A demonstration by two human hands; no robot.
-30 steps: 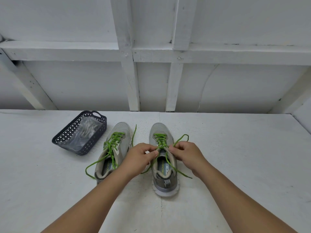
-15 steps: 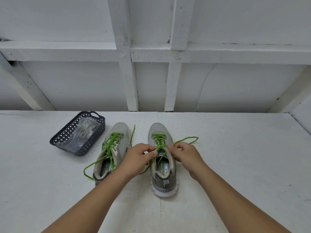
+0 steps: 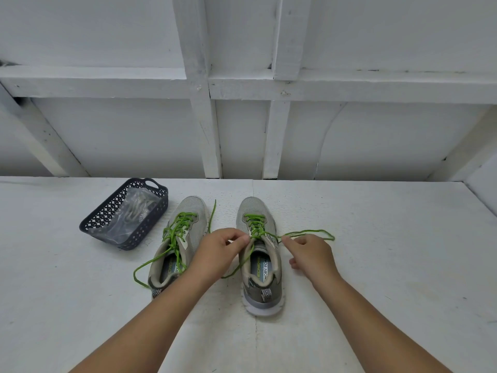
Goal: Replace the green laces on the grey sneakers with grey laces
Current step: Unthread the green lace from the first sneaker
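Two grey sneakers stand side by side on the white table, toes away from me. The right sneaker (image 3: 260,267) has a green lace (image 3: 255,224) through its upper eyelets, and one loose end (image 3: 309,233) loops out to the right. My left hand (image 3: 219,251) pinches the lace at the left side of this shoe's tongue. My right hand (image 3: 309,255) is to the right of the shoe and pinches the loose end. The left sneaker (image 3: 177,243) keeps its untied green lace (image 3: 174,238), with ends trailing onto the table.
A dark perforated basket (image 3: 107,219) sits to the left of the shoes with a clear plastic bag of grey laces (image 3: 134,211) inside. A white wall with wooden framing (image 3: 204,130) rises behind the table.
My right hand has moved right, away from the tongue, drawing the green lace end out to the right side. My left hand stays at the tongue.
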